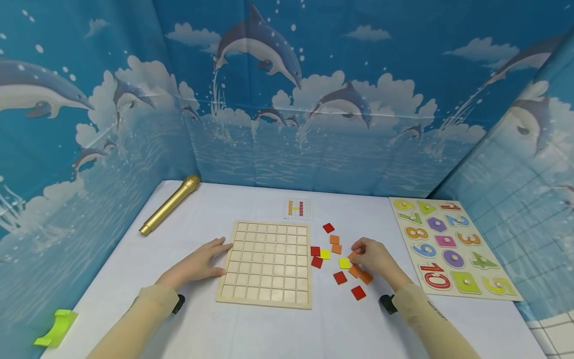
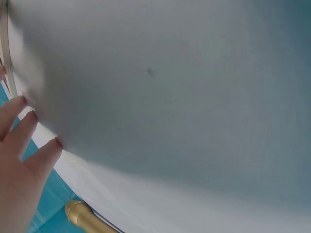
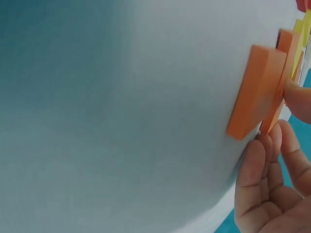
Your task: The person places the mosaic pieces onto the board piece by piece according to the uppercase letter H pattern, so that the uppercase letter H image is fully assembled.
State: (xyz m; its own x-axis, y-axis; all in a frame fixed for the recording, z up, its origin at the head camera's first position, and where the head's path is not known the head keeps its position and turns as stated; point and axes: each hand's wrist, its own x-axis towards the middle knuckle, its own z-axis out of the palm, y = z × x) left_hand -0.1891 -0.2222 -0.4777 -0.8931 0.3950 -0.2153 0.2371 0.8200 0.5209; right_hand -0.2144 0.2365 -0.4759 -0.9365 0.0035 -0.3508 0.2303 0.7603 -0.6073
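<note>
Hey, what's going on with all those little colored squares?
A person's right hand is pinching an orange tile beside other orange tiles, red tiles and yellow tiles. The left hand is at the left edge of a wooden grid board. The loose tiles all lie to the board's right. Behind the board is a small card showing colored squares on a grid.

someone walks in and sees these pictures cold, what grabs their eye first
Probably the blue backdrop with leaping dolphins, rising behind the white table. Next, the bright red, orange and yellow tiles scattered right of the gridded wooden board, with the right hand among them. The gold microphone also stands out, at the table's far left.
</note>
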